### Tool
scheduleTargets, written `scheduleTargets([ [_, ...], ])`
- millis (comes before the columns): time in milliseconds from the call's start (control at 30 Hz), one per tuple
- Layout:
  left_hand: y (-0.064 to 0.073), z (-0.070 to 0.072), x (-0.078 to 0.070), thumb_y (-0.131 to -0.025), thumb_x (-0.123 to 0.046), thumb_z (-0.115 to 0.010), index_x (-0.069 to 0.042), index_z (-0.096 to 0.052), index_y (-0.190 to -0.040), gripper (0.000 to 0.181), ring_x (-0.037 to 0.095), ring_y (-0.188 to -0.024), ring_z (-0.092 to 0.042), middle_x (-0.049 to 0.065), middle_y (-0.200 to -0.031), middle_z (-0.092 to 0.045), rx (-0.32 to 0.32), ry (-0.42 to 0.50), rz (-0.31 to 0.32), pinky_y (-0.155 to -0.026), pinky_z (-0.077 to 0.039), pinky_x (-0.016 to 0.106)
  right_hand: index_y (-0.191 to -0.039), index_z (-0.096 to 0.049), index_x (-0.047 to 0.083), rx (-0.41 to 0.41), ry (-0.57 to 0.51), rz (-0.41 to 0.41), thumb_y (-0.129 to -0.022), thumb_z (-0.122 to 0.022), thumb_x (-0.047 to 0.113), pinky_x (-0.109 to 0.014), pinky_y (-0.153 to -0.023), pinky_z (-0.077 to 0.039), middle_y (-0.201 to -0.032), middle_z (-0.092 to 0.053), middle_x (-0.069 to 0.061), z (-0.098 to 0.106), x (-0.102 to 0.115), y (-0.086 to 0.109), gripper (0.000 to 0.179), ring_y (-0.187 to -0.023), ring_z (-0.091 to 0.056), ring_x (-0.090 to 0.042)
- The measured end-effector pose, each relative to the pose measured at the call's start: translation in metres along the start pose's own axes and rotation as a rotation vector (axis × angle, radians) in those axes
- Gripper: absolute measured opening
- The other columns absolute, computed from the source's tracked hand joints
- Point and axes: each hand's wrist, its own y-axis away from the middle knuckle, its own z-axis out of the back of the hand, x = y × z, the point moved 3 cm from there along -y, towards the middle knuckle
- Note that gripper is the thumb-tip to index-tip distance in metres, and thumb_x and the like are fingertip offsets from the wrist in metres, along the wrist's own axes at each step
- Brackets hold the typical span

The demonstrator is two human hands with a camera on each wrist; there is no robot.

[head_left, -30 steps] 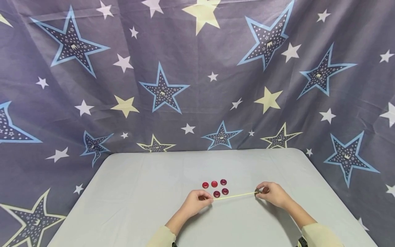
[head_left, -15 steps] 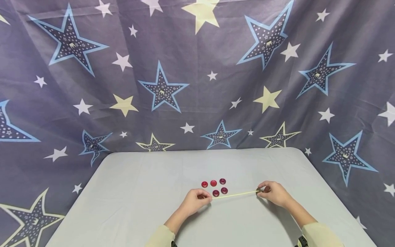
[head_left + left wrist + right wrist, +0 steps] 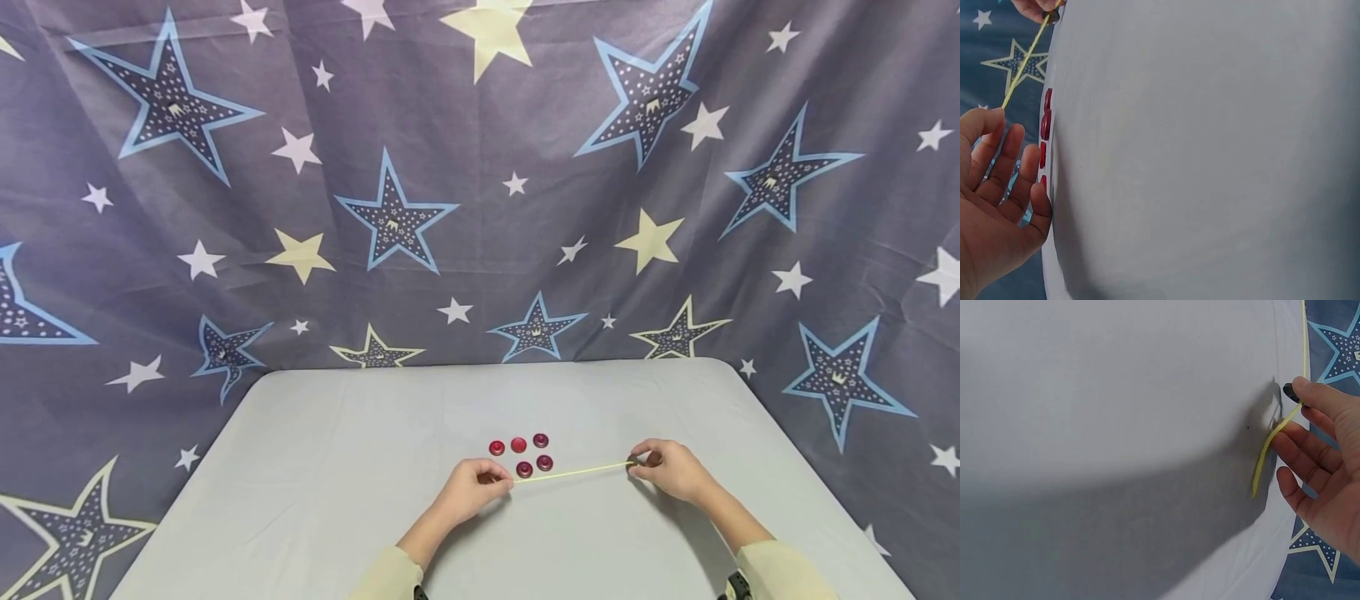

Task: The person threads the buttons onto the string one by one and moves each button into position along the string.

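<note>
The right hand [image 3: 670, 471] has drawn slightly farther right, away from the left hand [image 3: 467, 492], lengthening the yellow string [image 3: 573, 472] visible between them, right of the lower centre of the head view. Five red discs [image 3: 518, 445] lie on the pale table [image 3: 360, 450] just above the string's left end; a star-patterned curtain [image 3: 480, 275] fills the upper frame. In the left wrist view, the left hand partly hides the lowest disc. Its fingertips pinch the string, other fingers loosely spread. The right hand's fingertips pinch a dark disc [image 3: 1289, 392] with the string; whether it is threaded cannot be told.
</note>
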Motion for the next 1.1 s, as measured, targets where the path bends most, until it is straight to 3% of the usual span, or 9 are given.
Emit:
scheduleTargets([
  [367,0.0004,0.0007,0.0016,-0.08,-0.017,-0.071,-0.005,-0.07,-0.081,0.011,0.004,-0.065,-0.053,0.003,-0.076,-0.066,-0.003,0.015,-0.003,-0.059,-0.045,0.018,-0.1,-0.067,0.004,0.0,-0.004,-0.003,-0.078,-0.072,0.016,-0.025,-0.055,-0.04,-0.071,-0.06,-0.001,0.0017,-0.0053,-0.0012,0.026,-0.063,-0.049,-0.013],
  [600,0.0031,0.0005,-0.0007,-0.081,-0.016,-0.069,-0.005,-0.069,-0.08,0.012,0.001,-0.063,-0.052,-0.005,-0.072,-0.064,-0.009,0.02,-0.111,-0.057,-0.046,0.019,-0.1,-0.067,0.003,0.008,0.006,-0.002,-0.078,-0.072,0.016,-0.024,-0.055,-0.04,-0.071,-0.059,0.0,0.0014,-0.0098,-0.0018,0.026,-0.063,-0.048,-0.012],
  [833,-0.0003,-0.0016,0.0011,-0.081,-0.016,-0.07,-0.006,-0.07,-0.081,0.011,0.003,-0.065,-0.054,0.002,-0.076,-0.067,0.0,0.008,0.001,-0.061,-0.046,0.017,-0.1,-0.067,0.003,0.022,0.003,0.0,-0.078,-0.073,0.018,-0.024,-0.054,-0.039,-0.071,-0.058,0.0,0.0051,-0.0091,-0.002,0.027,-0.062,-0.047,-0.011],
  [1100,-0.001,-0.0004,0.0007,-0.081,-0.016,-0.07,-0.005,-0.07,-0.082,0.011,0.003,-0.065,-0.054,0.003,-0.077,-0.067,0.0,0.009,0.004,-0.061,-0.046,0.017,-0.1,-0.067,0.003,0.029,0.008,0.001,-0.078,-0.073,0.018,-0.025,-0.056,-0.038,-0.071,-0.058,0.0,0.007,-0.0083,-0.0034,0.027,-0.064,-0.047,-0.012],
])
